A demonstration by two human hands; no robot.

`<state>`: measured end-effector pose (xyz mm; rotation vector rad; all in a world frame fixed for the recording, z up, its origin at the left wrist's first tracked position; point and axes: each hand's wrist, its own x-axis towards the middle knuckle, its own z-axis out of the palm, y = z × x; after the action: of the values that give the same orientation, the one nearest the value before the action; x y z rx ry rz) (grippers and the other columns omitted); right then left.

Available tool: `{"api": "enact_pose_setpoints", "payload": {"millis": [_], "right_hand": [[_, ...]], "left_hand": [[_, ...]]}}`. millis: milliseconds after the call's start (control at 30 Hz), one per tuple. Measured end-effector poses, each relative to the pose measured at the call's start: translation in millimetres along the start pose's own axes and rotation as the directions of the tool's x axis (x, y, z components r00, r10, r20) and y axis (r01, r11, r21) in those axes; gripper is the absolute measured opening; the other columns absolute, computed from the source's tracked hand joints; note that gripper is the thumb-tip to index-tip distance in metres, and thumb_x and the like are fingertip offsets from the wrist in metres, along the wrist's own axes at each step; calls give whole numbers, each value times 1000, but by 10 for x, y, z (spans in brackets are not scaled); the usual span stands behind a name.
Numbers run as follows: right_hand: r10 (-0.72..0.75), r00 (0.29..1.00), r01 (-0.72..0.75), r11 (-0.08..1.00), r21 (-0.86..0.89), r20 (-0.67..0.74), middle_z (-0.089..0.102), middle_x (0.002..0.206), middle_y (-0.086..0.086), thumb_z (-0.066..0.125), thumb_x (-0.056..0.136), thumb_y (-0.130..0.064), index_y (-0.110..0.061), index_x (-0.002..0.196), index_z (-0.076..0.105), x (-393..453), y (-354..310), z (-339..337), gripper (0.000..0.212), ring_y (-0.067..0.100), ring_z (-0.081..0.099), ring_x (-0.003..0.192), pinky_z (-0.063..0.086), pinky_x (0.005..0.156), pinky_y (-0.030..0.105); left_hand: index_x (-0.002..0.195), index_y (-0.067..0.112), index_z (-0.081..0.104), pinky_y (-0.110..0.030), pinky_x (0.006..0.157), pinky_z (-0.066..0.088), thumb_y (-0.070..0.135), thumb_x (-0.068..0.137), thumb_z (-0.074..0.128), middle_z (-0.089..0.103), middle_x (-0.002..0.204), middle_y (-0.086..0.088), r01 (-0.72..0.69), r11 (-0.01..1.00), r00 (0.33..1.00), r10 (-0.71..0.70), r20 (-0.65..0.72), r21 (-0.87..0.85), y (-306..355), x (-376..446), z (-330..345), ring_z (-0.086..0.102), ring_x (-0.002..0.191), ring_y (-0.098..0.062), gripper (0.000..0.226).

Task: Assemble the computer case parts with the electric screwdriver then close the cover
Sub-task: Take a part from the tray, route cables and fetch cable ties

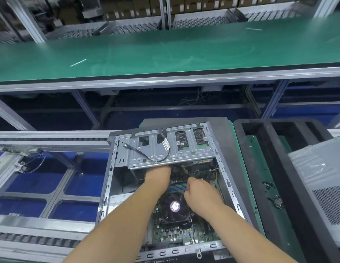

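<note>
An open computer case [108, 179] lies on its side in front of me, its motherboard and a black CPU fan [175, 207] showing. A silver drive cage [171, 147] with a loose black cable spans the far end. My left hand [158, 174] reaches under the cage's near edge, so its fingers are hidden. My right hand [200, 190] hovers over the board just right of it, fingers curled down among the wiring; whether it holds anything I cannot tell. No electric screwdriver is in view.
A grey side cover [321, 179] with a vent grid leans at the right, beside a black foam tray [260, 168]. A green conveyor belt [165, 48] runs across the far side. Metal rails and rollers [42, 221] lie at the left.
</note>
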<state>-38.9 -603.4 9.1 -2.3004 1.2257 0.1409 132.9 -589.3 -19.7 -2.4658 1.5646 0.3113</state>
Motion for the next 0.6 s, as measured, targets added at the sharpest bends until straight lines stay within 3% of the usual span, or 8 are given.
{"api": "enact_pose_setpoints", "payload": {"millis": [233,367,600], "right_hand": [[-7,1000,7,1000,-2,20,67,111,4,50,104,-27,-16,119,58,1,-8,-14,20,25,64,98,55,79,38],[2,1000,-2,1000,1,30,68,114,6,50,105,-28,-14,121,58,1,-29,-30,22,27,64,102,57,84,42],[10,999,-10,1000,-9,37,68,114,7,50,105,-28,-14,122,58,1,-29,-30,23,28,64,101,57,82,40]], "left_hand": [[115,22,59,-34,78,42,10,98,49,56,100,-8,-115,992,993,116,30,-44,-1,-24,-121,54,88,-30,24],[126,13,62,-39,87,48,5,96,49,63,119,-12,-146,988,989,145,24,43,6,-31,-130,61,106,-35,33],[123,12,63,-40,86,51,-1,93,52,64,115,-11,-176,976,984,174,25,128,0,-40,-118,62,103,-33,34]]}}
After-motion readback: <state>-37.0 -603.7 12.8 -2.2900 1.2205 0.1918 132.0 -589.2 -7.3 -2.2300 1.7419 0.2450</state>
